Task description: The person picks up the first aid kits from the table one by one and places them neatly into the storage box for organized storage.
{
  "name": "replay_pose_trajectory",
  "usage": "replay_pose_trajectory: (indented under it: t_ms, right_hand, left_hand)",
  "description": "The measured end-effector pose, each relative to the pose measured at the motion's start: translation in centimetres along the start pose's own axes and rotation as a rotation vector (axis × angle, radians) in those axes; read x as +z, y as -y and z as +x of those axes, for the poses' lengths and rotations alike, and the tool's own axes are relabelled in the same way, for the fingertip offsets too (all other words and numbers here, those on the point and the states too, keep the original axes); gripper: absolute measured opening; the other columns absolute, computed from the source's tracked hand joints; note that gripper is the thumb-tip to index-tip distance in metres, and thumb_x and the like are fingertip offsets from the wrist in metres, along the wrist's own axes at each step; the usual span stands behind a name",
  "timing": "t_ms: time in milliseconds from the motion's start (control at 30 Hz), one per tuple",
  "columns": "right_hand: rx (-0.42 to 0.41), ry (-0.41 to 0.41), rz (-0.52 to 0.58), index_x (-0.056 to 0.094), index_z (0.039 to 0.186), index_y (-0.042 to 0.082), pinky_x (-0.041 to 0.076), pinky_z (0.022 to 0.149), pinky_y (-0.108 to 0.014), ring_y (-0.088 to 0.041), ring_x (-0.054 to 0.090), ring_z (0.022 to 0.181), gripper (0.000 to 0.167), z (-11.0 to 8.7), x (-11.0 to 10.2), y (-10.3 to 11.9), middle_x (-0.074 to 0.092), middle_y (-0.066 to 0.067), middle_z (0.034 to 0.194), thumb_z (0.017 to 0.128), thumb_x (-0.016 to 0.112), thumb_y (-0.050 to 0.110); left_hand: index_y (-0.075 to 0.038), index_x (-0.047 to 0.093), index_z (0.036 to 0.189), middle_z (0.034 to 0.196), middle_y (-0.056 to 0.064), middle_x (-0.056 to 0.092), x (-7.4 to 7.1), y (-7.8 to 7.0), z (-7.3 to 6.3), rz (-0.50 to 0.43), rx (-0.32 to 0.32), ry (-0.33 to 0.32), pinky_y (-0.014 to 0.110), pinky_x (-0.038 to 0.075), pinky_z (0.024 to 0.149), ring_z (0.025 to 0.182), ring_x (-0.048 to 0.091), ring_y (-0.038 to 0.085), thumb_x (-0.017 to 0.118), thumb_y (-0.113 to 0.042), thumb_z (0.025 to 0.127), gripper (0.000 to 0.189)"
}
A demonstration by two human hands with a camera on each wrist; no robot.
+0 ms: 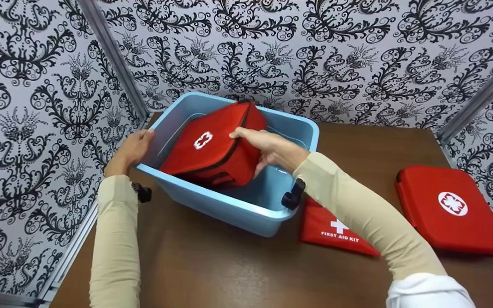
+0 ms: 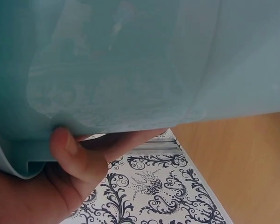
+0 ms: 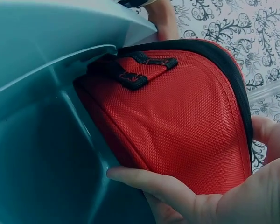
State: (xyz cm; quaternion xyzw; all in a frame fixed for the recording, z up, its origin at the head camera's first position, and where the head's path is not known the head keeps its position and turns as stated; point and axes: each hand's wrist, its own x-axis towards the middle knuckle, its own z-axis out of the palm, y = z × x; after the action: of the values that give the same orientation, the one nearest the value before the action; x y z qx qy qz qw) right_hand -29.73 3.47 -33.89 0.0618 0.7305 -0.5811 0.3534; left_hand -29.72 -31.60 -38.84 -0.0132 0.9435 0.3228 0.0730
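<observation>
A red soft first aid bag [image 1: 206, 137] with black zip piping and a white cross emblem lies tilted inside a light blue plastic bin [image 1: 225, 203]. My right hand [image 1: 272, 147] grips the bag's right end, thumb on top and fingers down its side. From the right wrist view, the bag's end panel [image 3: 177, 116] with a black strap loop faces the camera, the hand [image 3: 224, 191] spread around it. My left hand [image 1: 131, 149] holds the bin's left rim; in the left wrist view the thumb [image 2: 70, 154] presses the bin wall, and some fingers are hidden behind it.
A flat red pouch [image 1: 336, 231] marked FIRST AID KIT lies right of the bin, partly under my right forearm. Farther right sits a red hard-looking case [image 1: 452, 209] with a white round emblem. Patterned walls [image 1: 357, 64] border the brown table [image 1: 212, 265].
</observation>
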Motion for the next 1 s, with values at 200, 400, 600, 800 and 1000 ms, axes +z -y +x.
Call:
replay_pose_trajectory:
  t_ms: [200, 400, 600, 800, 1000]
  right_hand:
    - [0.008, -0.008, -0.005, 0.053, 0.130, 0.014, 0.060, 0.073, -0.061, -0.042, 0.065, 0.108, 0.057, 0.3, 0.1, 0.1, 0.057, -0.017, 0.129, 0.084, 0.066, 0.047]
    - [0.013, -0.022, -0.034, 0.053, 0.130, 0.014, 0.059, 0.076, -0.062, -0.039, 0.062, 0.112, 0.057, 0.3, 0.5, 0.1, 0.056, -0.015, 0.130, 0.085, 0.066, 0.048]
    - [0.042, -0.030, -0.084, 0.046, 0.136, 0.014, 0.057, 0.083, -0.066, -0.039, 0.057, 0.119, 0.064, 0.9, 1.2, -0.1, 0.049, -0.014, 0.135, 0.086, 0.065, 0.049]
    - [0.062, -0.013, -0.120, 0.040, 0.141, 0.015, 0.058, 0.082, -0.064, -0.039, 0.052, 0.124, 0.067, 1.7, 1.3, -0.1, 0.043, -0.013, 0.141, 0.088, 0.063, 0.050]
    - [0.062, -0.004, -0.176, 0.035, 0.146, 0.014, 0.059, 0.081, -0.062, -0.039, 0.049, 0.127, 0.074, 2.4, 1.4, -0.3, 0.038, -0.011, 0.146, 0.089, 0.063, 0.051]
  left_hand:
    - [0.002, 0.031, 0.154, 0.158, 0.031, 0.031, 0.0, 0.0, 0.1, -0.013, -0.012, 0.005, 0.059, 0.022, 0.123, 0.145, 0.031, 0.049, 0.018, -0.047, 0.109, 0.068]
    - [0.001, 0.030, 0.154, 0.158, 0.031, 0.030, 0.0, -0.1, 0.2, -0.015, -0.021, 0.005, 0.059, 0.021, 0.123, 0.145, 0.030, 0.050, 0.017, -0.048, 0.109, 0.068]
    - [0.001, 0.030, 0.154, 0.158, 0.031, 0.030, 0.1, 0.2, 0.0, -0.026, -0.023, 0.011, 0.059, 0.022, 0.123, 0.146, 0.031, 0.049, 0.016, -0.047, 0.109, 0.068]
    - [0.000, 0.034, 0.153, 0.157, 0.030, 0.033, 0.1, 0.2, 0.0, -0.027, -0.020, 0.003, 0.059, 0.023, 0.123, 0.145, 0.032, 0.048, 0.016, -0.047, 0.109, 0.067]
    - [-0.002, 0.034, 0.154, 0.156, 0.029, 0.036, 0.0, 0.2, 0.0, -0.003, -0.026, -0.004, 0.059, 0.025, 0.122, 0.143, 0.036, 0.047, 0.018, -0.048, 0.109, 0.067]
